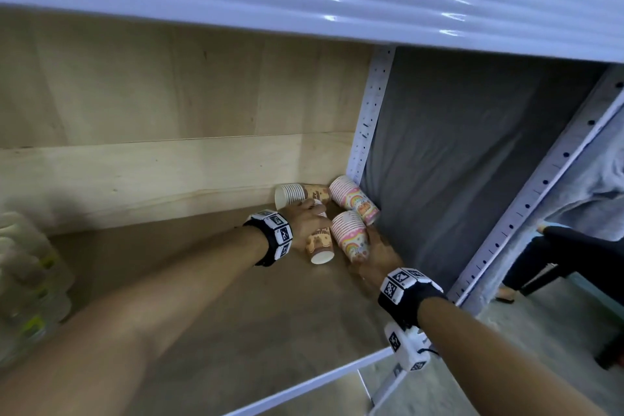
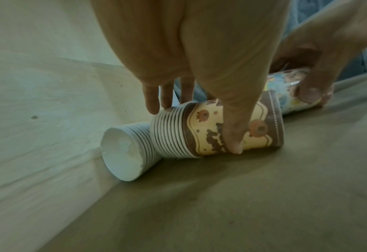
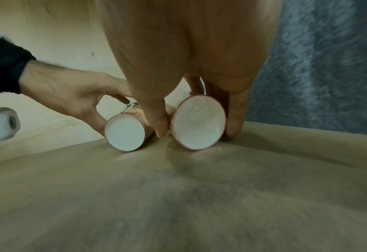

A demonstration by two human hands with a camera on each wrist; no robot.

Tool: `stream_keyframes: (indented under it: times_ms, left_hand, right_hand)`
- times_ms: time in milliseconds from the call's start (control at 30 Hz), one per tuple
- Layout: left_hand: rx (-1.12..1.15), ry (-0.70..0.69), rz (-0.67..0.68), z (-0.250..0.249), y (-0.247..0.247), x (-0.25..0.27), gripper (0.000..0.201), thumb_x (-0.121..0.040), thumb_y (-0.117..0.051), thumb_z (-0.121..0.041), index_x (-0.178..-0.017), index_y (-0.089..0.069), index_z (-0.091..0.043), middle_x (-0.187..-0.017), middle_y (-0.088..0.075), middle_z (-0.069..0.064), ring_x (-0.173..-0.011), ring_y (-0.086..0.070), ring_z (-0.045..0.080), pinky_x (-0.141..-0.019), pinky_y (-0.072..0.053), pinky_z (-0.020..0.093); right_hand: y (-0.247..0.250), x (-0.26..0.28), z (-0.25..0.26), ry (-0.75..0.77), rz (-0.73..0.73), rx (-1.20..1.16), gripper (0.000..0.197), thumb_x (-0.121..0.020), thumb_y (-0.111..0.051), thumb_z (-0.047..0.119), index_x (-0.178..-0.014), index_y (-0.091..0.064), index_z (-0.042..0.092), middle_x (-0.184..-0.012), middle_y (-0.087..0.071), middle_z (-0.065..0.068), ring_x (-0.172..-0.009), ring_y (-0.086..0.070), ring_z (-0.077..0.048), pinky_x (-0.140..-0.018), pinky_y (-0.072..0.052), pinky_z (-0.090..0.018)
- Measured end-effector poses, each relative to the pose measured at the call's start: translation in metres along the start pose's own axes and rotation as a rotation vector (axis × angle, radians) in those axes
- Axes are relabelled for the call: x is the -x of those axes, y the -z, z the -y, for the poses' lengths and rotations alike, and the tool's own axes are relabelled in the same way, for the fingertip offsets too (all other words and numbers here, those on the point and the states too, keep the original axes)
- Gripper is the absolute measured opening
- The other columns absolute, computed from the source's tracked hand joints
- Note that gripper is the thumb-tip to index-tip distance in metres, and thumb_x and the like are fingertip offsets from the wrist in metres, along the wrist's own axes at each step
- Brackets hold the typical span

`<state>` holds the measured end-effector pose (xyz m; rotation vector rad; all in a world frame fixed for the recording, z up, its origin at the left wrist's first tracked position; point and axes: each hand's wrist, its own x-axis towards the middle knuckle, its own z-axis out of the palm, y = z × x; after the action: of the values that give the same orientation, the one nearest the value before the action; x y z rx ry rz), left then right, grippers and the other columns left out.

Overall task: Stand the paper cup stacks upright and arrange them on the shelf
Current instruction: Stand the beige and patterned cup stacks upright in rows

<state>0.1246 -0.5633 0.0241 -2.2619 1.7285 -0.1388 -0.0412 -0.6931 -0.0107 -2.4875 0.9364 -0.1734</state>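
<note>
Four paper cup stacks lie toppled in back right corner of wooden shelf (image 1: 202, 297), none upright yet.

Left hand (image 1: 305, 223) grip: thumb and fingers curled over brown-print stack (image 2: 221, 129), likely ready to tip it up onto base. Right hand (image 1: 378, 258) grip: thumb and fingers clamp rainbow-print stack (image 1: 351, 240) from both sides.

Second brown stack (image 1: 297, 195) against plywood back wall; second rainbow stack (image 1: 354, 199) beside grey cloth side.

Cups: thin tapered paper, ribbed nested rims, white bases; probably crush easily.

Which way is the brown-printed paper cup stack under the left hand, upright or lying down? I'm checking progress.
Lying down. The brown-printed paper cup stack rests on its side on the wooden shelf board, gripped by the left hand.
</note>
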Motion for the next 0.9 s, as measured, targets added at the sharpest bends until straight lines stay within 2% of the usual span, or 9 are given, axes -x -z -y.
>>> stream_keyframes:
  times_ms: [133, 233, 333, 467, 600, 700, 800, 867, 900]
  left_hand:
    - [-0.037, -0.029, -0.007, 0.001, -0.003, -0.004, 0.071, -0.077, -0.072, -0.032, -0.142, -0.044, -0.029, -0.145, -0.035, 0.007, -0.134, -0.032, 0.03, -0.106, -0.033, 0.041]
    - [-0.083, -0.061, -0.012, -0.001, -0.004, -0.004, 0.065, -0.08, -0.068, -0.034, -0.14, -0.045, -0.028, -0.144, -0.037, 0.004, -0.134, -0.033, 0.031, -0.109, -0.032, 0.043]
    - [-0.113, -0.101, -0.029, -0.003, -0.003, -0.003, 0.062, -0.076, -0.07, -0.035, -0.134, -0.048, -0.031, -0.135, -0.044, 0.001, -0.126, -0.04, 0.027, -0.106, -0.034, 0.044]
    - [-0.089, -0.117, -0.046, -0.001, -0.002, 0.002, 0.062, -0.074, -0.068, -0.047, -0.131, -0.05, -0.033, -0.131, -0.047, -0.001, -0.119, -0.045, 0.023, -0.099, -0.036, 0.038]
    - [-0.002, -0.059, -0.046, 0.001, 0.004, 0.013, 0.06, -0.071, -0.068, -0.044, -0.126, -0.052, -0.027, -0.123, -0.051, -0.001, -0.107, -0.051, 0.022, -0.084, -0.046, 0.034]
    - [0.145, 0.015, -0.057, 0.007, 0.009, 0.023, 0.057, -0.068, -0.068, -0.039, -0.12, -0.054, -0.021, -0.114, -0.056, -0.001, -0.099, -0.056, 0.024, -0.076, -0.052, 0.036]
    - [0.318, 0.159, -0.2, 0.011, 0.017, 0.037, 0.054, -0.074, -0.069, -0.044, -0.12, -0.055, -0.02, -0.114, -0.062, 0.0, -0.1, -0.062, 0.024, -0.078, -0.051, 0.031]
    - [0.484, 0.271, -0.319, 0.011, 0.026, 0.049, 0.051, -0.075, -0.07, -0.048, -0.117, -0.056, -0.025, -0.111, -0.066, -0.003, -0.097, -0.064, 0.02, -0.075, -0.047, 0.024]
    - [0.565, 0.328, -0.336, 0.013, 0.032, 0.056, 0.052, -0.072, -0.072, -0.049, -0.116, -0.056, -0.027, -0.109, -0.068, -0.004, -0.095, -0.064, 0.02, -0.074, -0.047, 0.024]
  right_hand:
    - [-0.004, -0.002, -0.004, -0.007, -0.024, -0.016, 0.095, -0.075, -0.07, 0.03, -0.152, -0.015, 0.025, -0.146, -0.04, -0.005, -0.126, -0.05, -0.028, -0.102, -0.039, -0.031]
    - [-0.003, -0.003, -0.006, 0.0, -0.03, -0.04, 0.092, -0.077, -0.07, 0.028, -0.151, -0.017, 0.025, -0.144, -0.043, -0.006, -0.127, -0.05, -0.028, -0.103, -0.039, -0.031]
    - [-0.002, -0.001, -0.006, 0.014, -0.036, -0.048, 0.09, -0.077, -0.071, 0.027, -0.151, -0.019, 0.024, -0.143, -0.045, -0.006, -0.126, -0.05, -0.028, -0.102, -0.039, -0.031]
    - [0.002, 0.001, -0.004, -0.005, -0.027, -0.045, 0.084, -0.077, -0.07, 0.029, -0.148, -0.025, 0.027, -0.14, -0.048, -0.006, -0.123, -0.053, -0.032, -0.101, -0.042, -0.036]
    - [0.009, 0.0, 0.001, -0.025, -0.037, 0.013, 0.069, -0.08, -0.065, 0.03, -0.141, -0.035, 0.025, -0.132, -0.053, -0.01, -0.117, -0.056, -0.034, -0.095, -0.046, -0.037]
    - [0.019, 0.001, 0.009, -0.028, -0.066, 0.041, 0.064, -0.079, -0.063, 0.032, -0.138, -0.039, 0.025, -0.127, -0.058, -0.011, -0.113, -0.059, -0.036, -0.091, -0.049, -0.037]
    - [0.031, 0.004, 0.021, 0.002, -0.092, 0.019, 0.059, -0.076, -0.064, 0.034, -0.131, -0.045, 0.024, -0.119, -0.063, -0.014, -0.106, -0.062, -0.037, -0.089, -0.053, -0.039]
    - [0.039, 0.004, 0.03, 0.018, -0.095, 0.027, 0.058, -0.075, -0.066, 0.035, -0.129, -0.049, 0.022, -0.12, -0.063, -0.014, -0.108, -0.062, -0.035, -0.092, -0.052, -0.037]
    - [0.043, 0.005, 0.035, 0.032, -0.09, 0.034, 0.058, -0.074, -0.068, 0.035, -0.128, -0.051, 0.021, -0.122, -0.063, -0.014, -0.11, -0.062, -0.034, -0.093, -0.051, -0.035]
